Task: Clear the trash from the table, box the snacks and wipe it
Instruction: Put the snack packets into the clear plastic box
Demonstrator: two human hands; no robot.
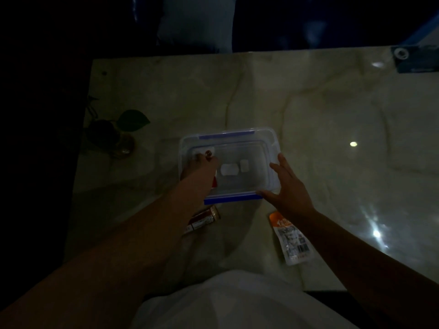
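Reaching into the clear rectangular plastic box [247, 148], left hand [202, 166] grip unclear; right hand [288, 188] fingers spread.

I see a dim room, mostly black beyond the table's far edge. The glossy marble-look table [297, 103] catches lamp glints at three and four o'clock. A small potted plant [118, 131] sits at nine o'clock, a dark clamp [414, 58] at two.

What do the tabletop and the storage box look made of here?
Tabletop: polished marble or a marble-look slab; pale veining and sharp light reflections suggest a glossy finish. Storage box: clear plastic, since the contents show through, with blue plastic clips along its edges. Dim light leaves both uncertain.
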